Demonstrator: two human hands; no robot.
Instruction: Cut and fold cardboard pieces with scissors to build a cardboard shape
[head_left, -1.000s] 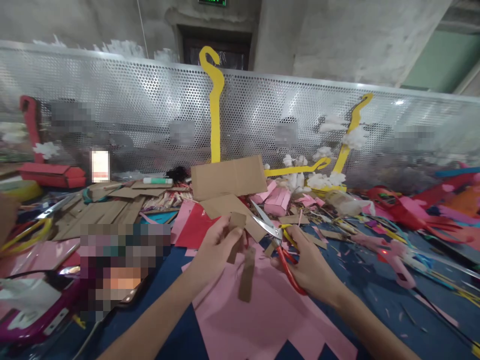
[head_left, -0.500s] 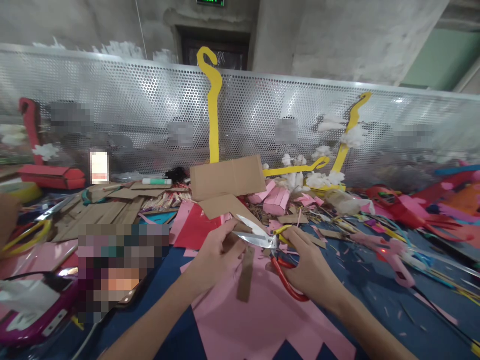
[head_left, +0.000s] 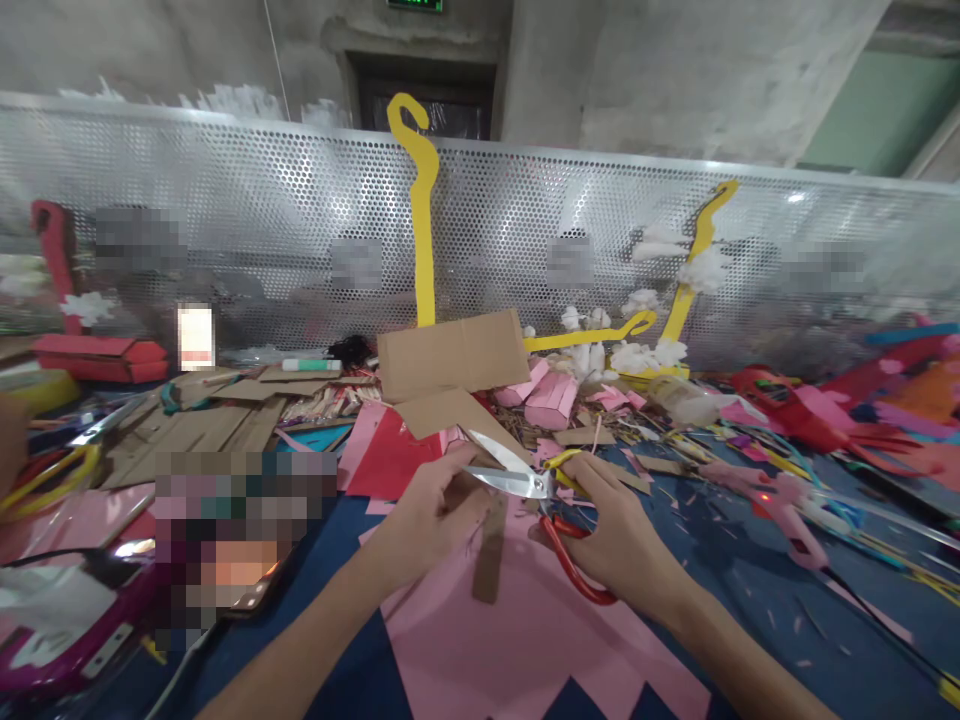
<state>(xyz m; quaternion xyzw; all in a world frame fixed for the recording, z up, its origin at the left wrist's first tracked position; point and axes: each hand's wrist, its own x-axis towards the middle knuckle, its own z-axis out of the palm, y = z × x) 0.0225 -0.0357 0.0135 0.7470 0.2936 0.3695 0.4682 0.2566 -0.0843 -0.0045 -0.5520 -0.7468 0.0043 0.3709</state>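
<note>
My left hand (head_left: 439,515) is closed, its fingers curled in a pinch at the upper end of a narrow brown cardboard strip (head_left: 488,568); the exact grip is partly hidden. In my right hand (head_left: 619,530) is a pair of scissors (head_left: 525,484) with one yellow and one red handle loop. Their blades are parted and point left, across the left fingertips and just above the strip. Beneath both hands lies a large sheet of pink paper (head_left: 517,650) with notched edges.
A cardboard piece (head_left: 454,355) with an upright yellow hook (head_left: 424,240) stands ahead, before a perforated metal panel (head_left: 292,210). To the right lies a pink glue gun (head_left: 780,510) with a cord. Cardboard pieces (head_left: 195,430) and a purple object (head_left: 67,650) are at left.
The view has shifted very slightly. Both hands, the scissors and the cardboard strip keep nearly the same positions, and the blades stay parted.
</note>
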